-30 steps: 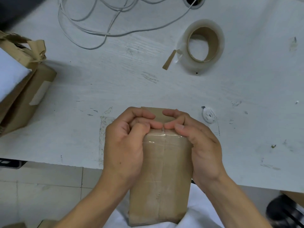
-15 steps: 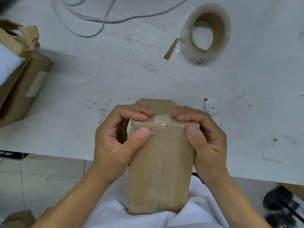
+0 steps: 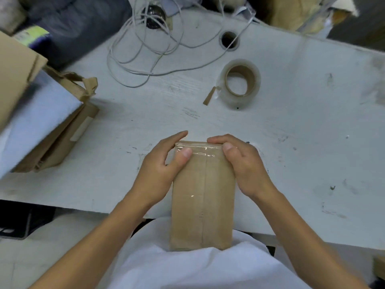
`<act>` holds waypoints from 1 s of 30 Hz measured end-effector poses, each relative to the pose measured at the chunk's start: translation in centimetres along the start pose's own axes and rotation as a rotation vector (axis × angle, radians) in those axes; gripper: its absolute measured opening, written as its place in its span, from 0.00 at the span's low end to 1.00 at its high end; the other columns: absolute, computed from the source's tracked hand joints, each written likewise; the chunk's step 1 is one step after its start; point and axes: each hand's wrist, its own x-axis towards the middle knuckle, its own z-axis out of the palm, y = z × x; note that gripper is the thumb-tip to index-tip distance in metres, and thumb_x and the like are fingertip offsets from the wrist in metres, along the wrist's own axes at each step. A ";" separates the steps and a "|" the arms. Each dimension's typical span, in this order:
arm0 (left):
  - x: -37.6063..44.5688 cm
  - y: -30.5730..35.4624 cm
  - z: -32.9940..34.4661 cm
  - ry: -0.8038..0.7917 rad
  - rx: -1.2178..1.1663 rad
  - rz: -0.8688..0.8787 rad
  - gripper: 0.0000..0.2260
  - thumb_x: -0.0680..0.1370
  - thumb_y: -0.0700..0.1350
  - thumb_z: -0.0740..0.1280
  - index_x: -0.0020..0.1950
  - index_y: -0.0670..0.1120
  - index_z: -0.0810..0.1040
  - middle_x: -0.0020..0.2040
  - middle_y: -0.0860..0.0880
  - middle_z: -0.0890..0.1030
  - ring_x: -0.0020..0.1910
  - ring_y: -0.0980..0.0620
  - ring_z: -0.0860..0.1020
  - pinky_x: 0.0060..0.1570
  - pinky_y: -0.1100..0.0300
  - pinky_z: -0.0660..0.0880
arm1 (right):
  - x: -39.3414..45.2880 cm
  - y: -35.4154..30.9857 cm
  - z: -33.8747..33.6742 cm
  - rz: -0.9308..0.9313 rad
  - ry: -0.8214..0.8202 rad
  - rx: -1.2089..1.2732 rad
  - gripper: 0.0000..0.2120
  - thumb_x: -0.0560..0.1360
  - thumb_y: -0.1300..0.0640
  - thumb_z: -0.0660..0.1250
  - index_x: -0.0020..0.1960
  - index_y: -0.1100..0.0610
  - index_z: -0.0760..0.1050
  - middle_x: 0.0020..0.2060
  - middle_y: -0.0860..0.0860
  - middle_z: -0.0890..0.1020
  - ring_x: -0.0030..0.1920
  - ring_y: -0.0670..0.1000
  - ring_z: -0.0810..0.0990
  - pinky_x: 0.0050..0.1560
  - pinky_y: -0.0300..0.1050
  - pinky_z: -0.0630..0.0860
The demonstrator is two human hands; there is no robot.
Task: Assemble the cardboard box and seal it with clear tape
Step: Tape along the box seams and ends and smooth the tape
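Observation:
A narrow brown cardboard box (image 3: 203, 197) stands between my body and the white table's front edge, its long face up with a taped centre seam. Clear tape glints across its far end. My left hand (image 3: 161, 163) grips the box's far left corner, thumb pressed on the taped top. My right hand (image 3: 242, 163) grips the far right corner, thumb on the tape and fingers curled over the end. The far end flap is hidden under my fingers. A roll of clear tape (image 3: 240, 83) lies flat on the table behind, its loose end stuck to a small cardboard tab (image 3: 209, 95).
A torn open cardboard box (image 3: 52, 130) with white foam inside sits at the left. White cables (image 3: 145, 57) loop across the far table near a round cable hole (image 3: 229, 39). Dark bags and more cardboard lie beyond the table's far edge.
The far end flap, still sticking up a second ago, now lies folded down under tape. Both thumbs have spread from the centre to the corners. The camera has tilted up, showing more of the table.

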 end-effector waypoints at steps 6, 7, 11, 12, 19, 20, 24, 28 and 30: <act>-3.5 3.4 0.9 0.141 0.501 0.128 0.22 0.77 0.63 0.62 0.66 0.53 0.75 0.60 0.53 0.79 0.56 0.52 0.78 0.52 0.55 0.74 | -1.5 -6.0 0.2 0.087 -0.017 -0.668 0.30 0.71 0.26 0.53 0.47 0.51 0.77 0.46 0.47 0.81 0.49 0.51 0.79 0.52 0.51 0.76; -3.7 3.8 1.3 0.088 0.513 0.116 0.19 0.78 0.61 0.62 0.63 0.52 0.76 0.57 0.53 0.80 0.54 0.52 0.78 0.48 0.55 0.74 | -1.6 -6.8 0.7 0.175 -0.052 -0.780 0.36 0.69 0.22 0.51 0.48 0.53 0.76 0.46 0.49 0.80 0.49 0.53 0.79 0.51 0.52 0.75; -4.5 4.1 1.4 -0.129 0.265 0.075 0.11 0.78 0.56 0.65 0.59 0.56 0.77 0.49 0.59 0.79 0.53 0.55 0.79 0.47 0.62 0.75 | -1.3 -8.6 1.8 0.366 -0.185 -0.869 0.40 0.65 0.20 0.54 0.56 0.52 0.78 0.59 0.53 0.79 0.58 0.58 0.77 0.59 0.53 0.72; -4.0 3.5 1.5 -0.195 0.217 0.069 0.13 0.78 0.57 0.65 0.62 0.59 0.74 0.51 0.61 0.78 0.55 0.58 0.78 0.50 0.65 0.74 | -1.4 -8.9 1.7 0.370 -0.190 -0.817 0.37 0.66 0.23 0.57 0.56 0.51 0.78 0.59 0.53 0.79 0.58 0.57 0.77 0.60 0.52 0.72; -4.4 -0.7 -0.1 -0.166 0.117 0.012 0.36 0.72 0.78 0.45 0.77 0.65 0.58 0.79 0.55 0.62 0.78 0.51 0.60 0.76 0.46 0.57 | -5.4 -8.9 -2.0 0.245 0.110 -0.249 0.26 0.68 0.31 0.61 0.47 0.52 0.82 0.49 0.51 0.84 0.51 0.53 0.81 0.60 0.53 0.74; -4.5 -0.6 -0.7 -0.071 0.161 -0.011 0.37 0.73 0.76 0.44 0.79 0.63 0.54 0.80 0.51 0.58 0.79 0.46 0.56 0.76 0.42 0.54 | -6.0 -8.6 -2.2 0.182 0.153 -0.180 0.24 0.70 0.33 0.61 0.48 0.52 0.81 0.49 0.51 0.83 0.51 0.53 0.80 0.59 0.52 0.73; -4.2 0.5 -2.3 0.104 -0.400 -0.121 0.43 0.74 0.64 0.68 0.80 0.60 0.45 0.76 0.51 0.63 0.68 0.45 0.72 0.60 0.46 0.75 | -7.3 -6.4 -1.5 -0.079 0.193 0.003 0.18 0.72 0.41 0.58 0.57 0.42 0.79 0.54 0.45 0.82 0.57 0.50 0.79 0.57 0.50 0.74; -2.9 0.7 -3.3 0.217 -0.471 0.249 0.44 0.68 0.48 0.78 0.76 0.62 0.56 0.72 0.53 0.70 0.67 0.53 0.74 0.64 0.51 0.74 | -8.0 -4.0 -0.8 -0.225 0.214 0.100 0.33 0.68 0.62 0.58 0.73 0.50 0.69 0.66 0.44 0.78 0.67 0.41 0.74 0.64 0.42 0.75; -2.8 1.4 -3.2 0.201 -0.389 0.390 0.38 0.71 0.39 0.73 0.74 0.64 0.60 0.70 0.53 0.72 0.66 0.54 0.74 0.59 0.56 0.76 | -8.0 -2.9 -0.7 -0.224 0.244 0.098 0.36 0.71 0.67 0.63 0.76 0.46 0.62 0.69 0.41 0.74 0.68 0.41 0.72 0.63 0.43 0.76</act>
